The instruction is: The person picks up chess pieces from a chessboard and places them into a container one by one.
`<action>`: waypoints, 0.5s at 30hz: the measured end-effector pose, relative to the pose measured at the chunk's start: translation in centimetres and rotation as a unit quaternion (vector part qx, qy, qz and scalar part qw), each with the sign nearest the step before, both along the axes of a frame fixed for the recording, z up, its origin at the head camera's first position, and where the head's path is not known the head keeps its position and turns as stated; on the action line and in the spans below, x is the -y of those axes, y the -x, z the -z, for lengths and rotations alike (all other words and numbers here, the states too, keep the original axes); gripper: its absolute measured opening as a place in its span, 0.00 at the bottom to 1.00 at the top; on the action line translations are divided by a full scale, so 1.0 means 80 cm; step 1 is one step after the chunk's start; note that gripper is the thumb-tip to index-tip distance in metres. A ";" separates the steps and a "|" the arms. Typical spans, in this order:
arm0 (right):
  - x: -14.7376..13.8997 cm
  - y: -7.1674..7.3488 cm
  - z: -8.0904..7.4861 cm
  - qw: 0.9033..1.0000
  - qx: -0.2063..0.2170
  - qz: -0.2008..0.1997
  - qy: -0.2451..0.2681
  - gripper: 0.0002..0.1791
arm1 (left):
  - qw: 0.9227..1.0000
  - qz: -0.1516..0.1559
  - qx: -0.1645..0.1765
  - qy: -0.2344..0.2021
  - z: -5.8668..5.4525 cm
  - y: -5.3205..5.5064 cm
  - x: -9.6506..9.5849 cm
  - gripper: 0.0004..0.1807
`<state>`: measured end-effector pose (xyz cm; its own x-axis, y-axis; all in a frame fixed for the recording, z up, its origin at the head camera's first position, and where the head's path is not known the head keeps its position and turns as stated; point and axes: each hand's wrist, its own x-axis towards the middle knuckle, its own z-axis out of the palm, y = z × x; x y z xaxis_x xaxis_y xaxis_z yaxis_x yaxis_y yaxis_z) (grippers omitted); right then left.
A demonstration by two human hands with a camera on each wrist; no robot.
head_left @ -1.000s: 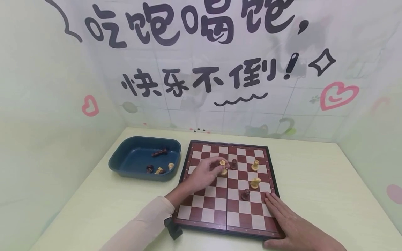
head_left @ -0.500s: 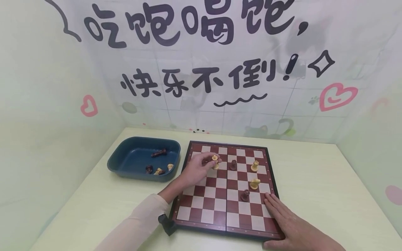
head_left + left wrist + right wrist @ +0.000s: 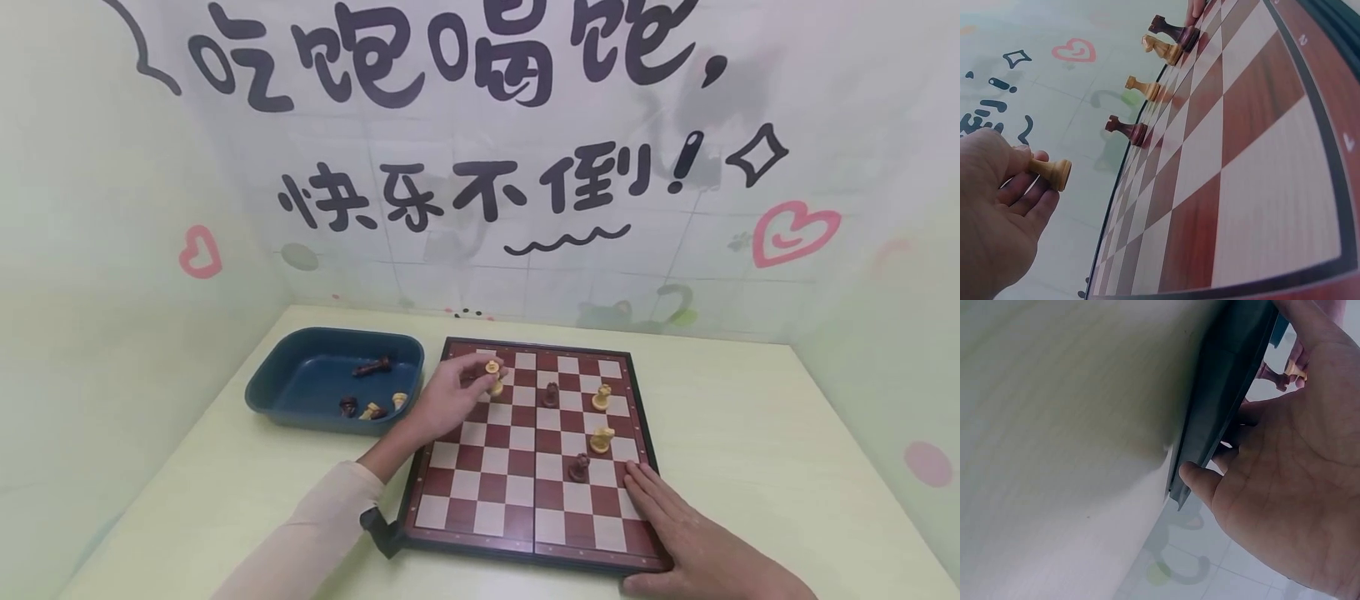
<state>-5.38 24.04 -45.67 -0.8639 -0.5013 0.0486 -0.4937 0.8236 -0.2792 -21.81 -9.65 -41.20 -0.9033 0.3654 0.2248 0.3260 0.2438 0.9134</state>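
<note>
My left hand [image 3: 447, 392] pinches a light chess piece [image 3: 1057, 174] between thumb and fingers over the left half of the chessboard [image 3: 491, 517]. Its base shows in the left wrist view; the thumb hides much of the rest. To its right a dark rook [image 3: 550, 395] and a light rook [image 3: 602, 397] stand upright. Nearer the front are a light knight [image 3: 602, 440] and another dark rook [image 3: 579, 468]. My right hand [image 3: 693, 537] rests at the board's right front corner, fingers extended along the edge. In the right wrist view a finger touches the board's dark side [image 3: 1219, 381].
A dark blue basin [image 3: 258, 387] stands left of the board, holding a dark piece [image 3: 372, 366] lying down and several other dark and light pieces. A printed cloth [image 3: 420, 275] hangs behind the pale tabletop [image 3: 720, 400].
My left hand has lifted the light chess piece from beside the far dark rook and carried it left across the board. My right hand stays at the board's corner.
</note>
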 end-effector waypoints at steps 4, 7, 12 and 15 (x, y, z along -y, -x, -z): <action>0.004 -0.001 -0.002 1.000 0.025 0.010 0.003 0.63 | 1.000 -0.001 0.004 -0.009 -0.002 0.001 0.011 0.14; 0.007 -0.001 -0.004 0.999 0.047 0.020 -0.001 0.64 | 1.000 -0.012 -0.002 -0.014 -0.004 0.003 0.019 0.14; 0.009 0.004 -0.007 0.995 0.093 0.033 -0.002 0.65 | 0.999 -0.037 -0.019 -0.012 -0.007 0.007 0.032 0.13; 0.009 0.007 -0.008 0.995 0.099 0.035 0.000 0.66 | 0.999 -0.046 -0.026 -0.013 -0.008 0.010 0.040 0.13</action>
<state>-5.94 23.32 -45.04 -0.8894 -0.4398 -0.1248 -0.3708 0.8537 -0.3656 -22.62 -12.81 -40.54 -0.9198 0.2746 0.2803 0.3503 0.2524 0.9020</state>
